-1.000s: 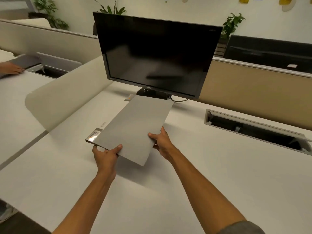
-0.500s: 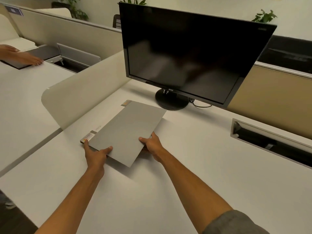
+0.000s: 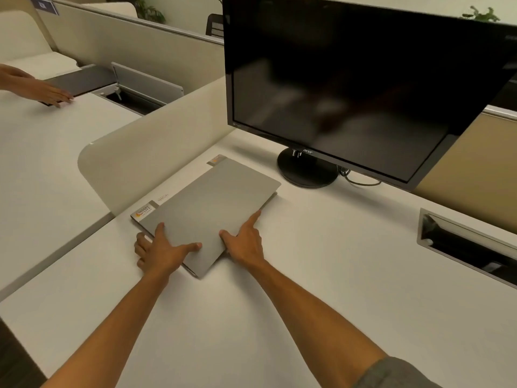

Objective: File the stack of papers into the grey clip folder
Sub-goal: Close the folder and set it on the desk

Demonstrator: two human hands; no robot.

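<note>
The grey clip folder lies shut and flat on the white desk, in front of the monitor and angled towards it. A white spine strip with an orange logo runs along its left side. My left hand rests spread on the folder's near left corner, thumb and forefinger on the cover, the other fingers on the desk. My right hand lies against the near right edge, thumb on the cover and forefinger stretched along the edge. No loose stack of papers shows.
A black monitor on a round foot stands just behind the folder. A cream divider panel rises to its left. A cable slot is sunk in the desk at right. Another person's hand rests on the neighbouring desk.
The folder, held tilted above the desk before, has come down flat onto it. My fingers have spread out over its near corners.
</note>
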